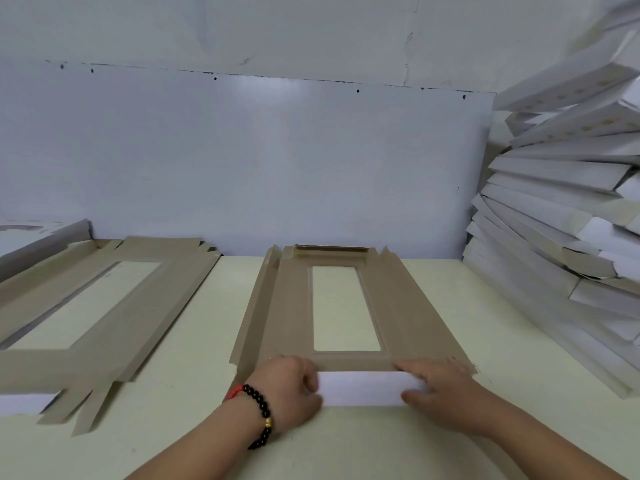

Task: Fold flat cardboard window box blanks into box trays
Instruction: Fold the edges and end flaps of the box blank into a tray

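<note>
— Fingers first?
— Left hand [289,393]: fingers curled together over the left end of the white near flap [362,389], thumb below on its front face, so clamped on that flap. Right hand [440,393]: fingers laid together over the right end of the same flap, thumb pressed on its white face from below; also gripping it.
— And the flap itself?
— Folded up and toward the camera, white outer side showing, still joined to the flat brown cardboard blank with a rectangular window [287,317].
— Position of the blank?
— Lying flat in the middle of the pale cream table [433,306], brown inner side up, long axis running away toward the pale blue wall panel [277,161]. Left side flap slightly raised, far end flap creased and close to the wall.
— On the wrist?
— Black bead bracelet [261,417] with one gold bead, plus a red cord [234,391] just above it, on the left wrist.
— Further out?
— At the left, a stack of more flat brown window blanks [104,299], well apart from the held one. At the right, a leaning pile of white folded box trays [561,202], against the wall, rising to the top corner. Far left, one more white piece [38,237], partly out of view.
</note>
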Demonstrator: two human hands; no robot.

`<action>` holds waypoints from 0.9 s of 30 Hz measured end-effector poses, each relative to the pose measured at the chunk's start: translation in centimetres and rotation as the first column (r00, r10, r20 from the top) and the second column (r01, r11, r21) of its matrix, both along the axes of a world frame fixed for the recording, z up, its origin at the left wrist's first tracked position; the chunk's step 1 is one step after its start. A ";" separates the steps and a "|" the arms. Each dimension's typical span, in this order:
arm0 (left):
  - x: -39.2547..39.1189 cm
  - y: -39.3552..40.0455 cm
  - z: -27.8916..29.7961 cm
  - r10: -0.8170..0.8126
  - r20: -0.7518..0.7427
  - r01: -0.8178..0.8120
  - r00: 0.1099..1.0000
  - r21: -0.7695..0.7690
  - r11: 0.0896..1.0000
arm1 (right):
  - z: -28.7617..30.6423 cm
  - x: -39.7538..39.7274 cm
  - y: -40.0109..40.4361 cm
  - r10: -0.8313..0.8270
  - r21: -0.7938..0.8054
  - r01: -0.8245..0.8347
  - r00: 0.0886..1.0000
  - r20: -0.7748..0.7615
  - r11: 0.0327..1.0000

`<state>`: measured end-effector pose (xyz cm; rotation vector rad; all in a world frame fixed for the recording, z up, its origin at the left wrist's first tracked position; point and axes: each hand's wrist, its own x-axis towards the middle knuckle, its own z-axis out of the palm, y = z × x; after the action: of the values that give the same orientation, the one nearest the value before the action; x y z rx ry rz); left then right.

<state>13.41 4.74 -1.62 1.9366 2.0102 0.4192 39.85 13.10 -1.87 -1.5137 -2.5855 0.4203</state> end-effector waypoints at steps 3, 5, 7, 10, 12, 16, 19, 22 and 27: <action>0.5 -0.5 -0.2 -0.020 -0.081 0.022 0.997 0.027 0.999 | -0.1 0.2 -0.3 0.028 0.053 -0.032 0.996 0.080 0.998; 0.7 -0.5 -0.3 -0.014 -0.087 0.020 0.996 0.068 0.997 | 0.0 0.1 -0.6 0.035 0.094 -0.040 0.998 0.053 0.995; 1.0 -0.5 -0.3 -0.040 -0.188 0.063 0.981 0.121 0.991 | -0.2 0.3 -0.9 0.063 0.154 -0.069 0.997 0.048 0.986; 1.5 -0.7 -0.1 -0.074 -0.364 0.138 0.928 0.153 0.979 | 0.0 0.2 -1.5 0.144 0.256 -0.160 0.986 0.083 0.953; 1.7 -1.1 0.2 -0.103 -0.455 0.171 0.884 0.109 0.979 | 0.0 0.3 -2.0 0.216 0.375 -0.238 0.971 0.099 0.896; 2.1 -1.9 0.3 -0.167 -0.555 0.219 0.815 0.028 0.975 | -0.6 0.9 -2.7 0.342 0.542 -0.325 0.937 0.072 0.775; 2.4 -2.8 0.0 -0.220 -0.590 0.256 0.777 -0.024 0.966 | -0.6 1.1 -3.3 0.402 0.561 -0.395 0.908 0.119 0.727; 2.5 -3.9 -0.3 -0.220 -0.513 0.260 0.829 0.005 0.966 | -0.6 1.6 -4.2 0.384 0.538 -0.399 0.912 0.145 0.742; -0.6 -4.1 0.8 0.155 -0.144 -0.099 0.977 0.336 0.937 | 0.5 2.5 -3.5 0.029 0.519 0.009 0.997 -0.066 0.855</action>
<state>12.80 0.67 -0.87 2.0990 2.3075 0.6814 42.30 9.59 -1.42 -1.2603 -2.3753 -0.2169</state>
